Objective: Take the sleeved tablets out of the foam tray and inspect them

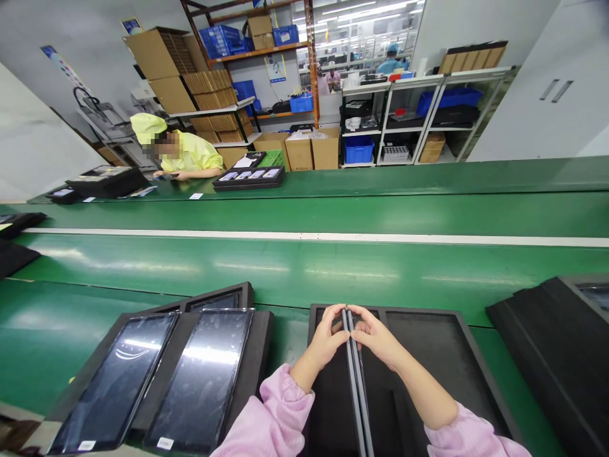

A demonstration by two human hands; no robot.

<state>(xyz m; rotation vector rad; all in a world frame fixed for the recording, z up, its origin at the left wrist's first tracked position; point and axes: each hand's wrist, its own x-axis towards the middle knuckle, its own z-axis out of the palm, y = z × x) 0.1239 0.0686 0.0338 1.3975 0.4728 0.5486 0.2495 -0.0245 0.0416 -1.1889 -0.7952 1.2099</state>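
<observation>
Two thin flat panels [356, 381] stand on edge, side by side, over a black foam tray [423, 312]. Only their narrow grey edges show, so I cannot tell exactly what they are. My left hand [326, 339] pinches the top of the left panel between thumb and fingers. On the other side, my right hand [378, 336] grips the top of the right panel. The fingertips of both hands nearly meet. To the left, a dark glossy screen panel [204, 374] and another screen panel [118, 374] lie face up on black foam [264, 336], each with a small white label.
Black foam sheets [547, 355] are stacked at the right. A green bench with a white strip [333, 237] runs across. Beyond it, a co-worker in yellow [197, 152] leans over small items, near a black tray [250, 184]. Shelves with boxes stand behind.
</observation>
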